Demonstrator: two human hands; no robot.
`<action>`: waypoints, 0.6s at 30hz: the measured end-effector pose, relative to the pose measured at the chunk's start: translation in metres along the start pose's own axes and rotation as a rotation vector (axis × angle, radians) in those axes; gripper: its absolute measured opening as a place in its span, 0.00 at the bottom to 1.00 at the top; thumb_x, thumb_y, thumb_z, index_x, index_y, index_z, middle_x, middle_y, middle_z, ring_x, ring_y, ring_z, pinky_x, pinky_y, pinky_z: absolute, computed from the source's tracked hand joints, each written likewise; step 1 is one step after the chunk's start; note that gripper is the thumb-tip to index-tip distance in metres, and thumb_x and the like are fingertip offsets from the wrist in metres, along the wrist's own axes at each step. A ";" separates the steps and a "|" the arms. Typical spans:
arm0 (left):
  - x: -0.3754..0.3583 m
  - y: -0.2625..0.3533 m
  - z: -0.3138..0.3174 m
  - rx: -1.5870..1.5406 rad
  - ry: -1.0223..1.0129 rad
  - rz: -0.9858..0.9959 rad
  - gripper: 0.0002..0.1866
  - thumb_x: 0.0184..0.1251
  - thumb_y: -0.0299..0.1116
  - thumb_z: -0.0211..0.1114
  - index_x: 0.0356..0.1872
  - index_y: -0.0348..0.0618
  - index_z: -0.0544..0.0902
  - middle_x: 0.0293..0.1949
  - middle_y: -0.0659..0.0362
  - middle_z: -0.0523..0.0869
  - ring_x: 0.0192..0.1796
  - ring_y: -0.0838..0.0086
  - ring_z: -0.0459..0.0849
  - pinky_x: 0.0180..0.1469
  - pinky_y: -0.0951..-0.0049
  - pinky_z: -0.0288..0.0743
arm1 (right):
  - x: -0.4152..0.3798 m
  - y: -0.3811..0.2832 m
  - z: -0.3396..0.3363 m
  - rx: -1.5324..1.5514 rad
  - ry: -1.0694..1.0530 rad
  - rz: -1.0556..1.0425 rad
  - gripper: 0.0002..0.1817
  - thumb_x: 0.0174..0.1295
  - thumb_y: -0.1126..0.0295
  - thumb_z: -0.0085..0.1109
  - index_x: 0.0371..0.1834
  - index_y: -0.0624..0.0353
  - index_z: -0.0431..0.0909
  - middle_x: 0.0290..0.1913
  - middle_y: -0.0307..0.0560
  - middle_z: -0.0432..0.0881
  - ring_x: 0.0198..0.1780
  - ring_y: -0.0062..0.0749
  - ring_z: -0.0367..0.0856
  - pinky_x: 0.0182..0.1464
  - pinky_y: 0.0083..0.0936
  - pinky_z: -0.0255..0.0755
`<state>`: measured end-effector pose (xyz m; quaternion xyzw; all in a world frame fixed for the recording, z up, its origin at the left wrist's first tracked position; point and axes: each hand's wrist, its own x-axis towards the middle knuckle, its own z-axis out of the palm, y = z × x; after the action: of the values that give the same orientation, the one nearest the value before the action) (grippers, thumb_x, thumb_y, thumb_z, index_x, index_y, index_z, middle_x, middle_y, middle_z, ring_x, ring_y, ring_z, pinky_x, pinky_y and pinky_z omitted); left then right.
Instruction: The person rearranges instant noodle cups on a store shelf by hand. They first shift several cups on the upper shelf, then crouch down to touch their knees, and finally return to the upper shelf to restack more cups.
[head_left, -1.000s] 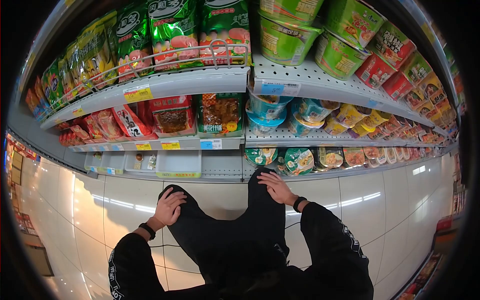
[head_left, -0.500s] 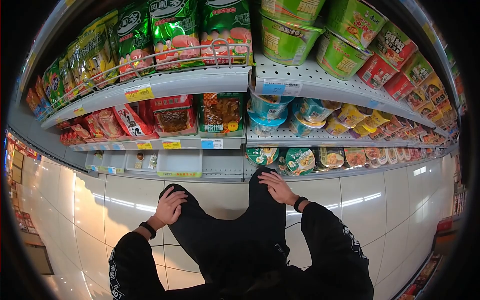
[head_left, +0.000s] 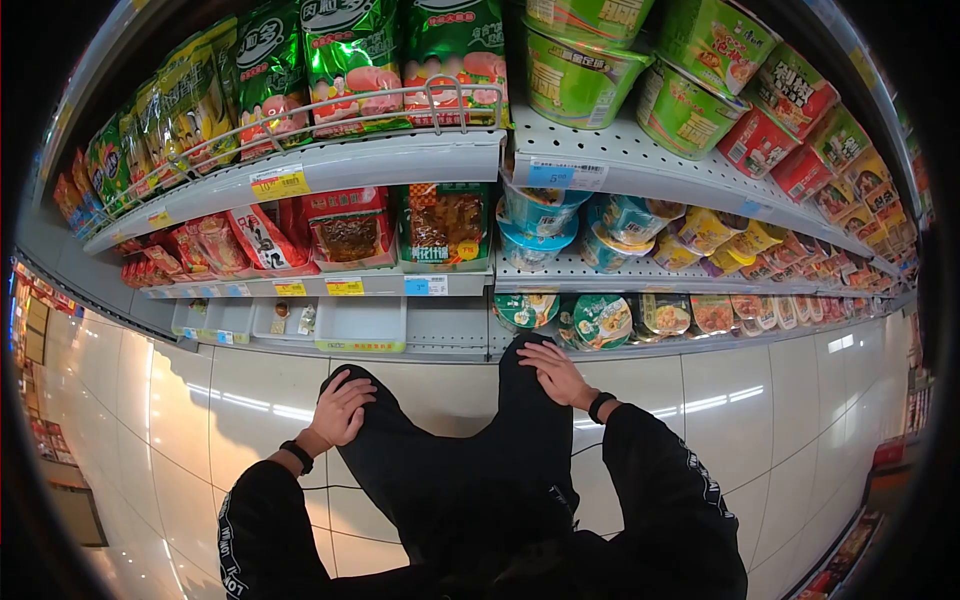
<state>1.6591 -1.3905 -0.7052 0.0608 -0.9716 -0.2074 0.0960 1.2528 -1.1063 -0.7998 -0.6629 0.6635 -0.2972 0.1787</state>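
My left hand (head_left: 342, 408) lies flat on my left knee, its fingers stretched over the black trousers (head_left: 450, 480). On the other knee rests my right hand (head_left: 552, 372), fingers also extended and holding nothing. Both wrists carry dark bands. Just beyond my knees stands a store shelf. Nearest my right hand are green-lidded bowls (head_left: 602, 322) on the bottom shelf. Past my left hand sits a white tray (head_left: 362, 322) on the same low level.
Higher up, green snack bags (head_left: 352, 65) stand behind a wire rail (head_left: 440, 105). Green noodle buckets (head_left: 580, 80) fill the upper right, with blue tubs (head_left: 540, 212) below them. Red packets (head_left: 265, 240) line the middle left shelf. Glossy floor tiles (head_left: 640, 480) surround my legs.
The view has shifted very slightly. Both hands stay on the knees, and the goods on the shelves stay where they were.
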 end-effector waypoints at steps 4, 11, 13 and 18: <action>0.001 0.001 -0.001 0.004 0.011 0.012 0.14 0.63 0.30 0.53 0.44 0.41 0.85 0.56 0.55 0.86 0.66 0.60 0.79 0.78 0.47 0.57 | 0.001 -0.002 -0.002 0.007 -0.003 0.004 0.20 0.65 0.76 0.47 0.59 0.57 0.79 0.73 0.44 0.74 0.79 0.40 0.61 0.82 0.47 0.48; -0.001 -0.001 0.002 0.007 0.007 0.001 0.14 0.65 0.32 0.51 0.44 0.42 0.85 0.56 0.55 0.86 0.67 0.59 0.79 0.78 0.47 0.57 | 0.001 -0.002 -0.002 0.011 -0.012 0.013 0.20 0.65 0.75 0.47 0.59 0.58 0.79 0.73 0.44 0.73 0.80 0.39 0.61 0.83 0.47 0.47; -0.001 -0.002 0.002 0.005 0.008 0.000 0.14 0.65 0.32 0.51 0.44 0.42 0.85 0.56 0.55 0.86 0.67 0.59 0.79 0.78 0.47 0.57 | 0.001 -0.003 -0.002 0.011 -0.010 0.014 0.20 0.65 0.75 0.47 0.59 0.58 0.79 0.73 0.44 0.73 0.80 0.39 0.60 0.83 0.47 0.47; -0.001 -0.001 0.002 -0.001 0.012 -0.002 0.15 0.65 0.32 0.52 0.44 0.42 0.85 0.56 0.55 0.87 0.67 0.59 0.79 0.78 0.47 0.57 | 0.001 -0.003 -0.002 0.012 -0.012 0.011 0.20 0.65 0.76 0.46 0.59 0.58 0.79 0.73 0.44 0.73 0.80 0.40 0.61 0.83 0.46 0.47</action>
<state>1.6595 -1.3908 -0.7076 0.0629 -0.9709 -0.2074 0.1018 1.2540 -1.1067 -0.7962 -0.6599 0.6643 -0.2964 0.1882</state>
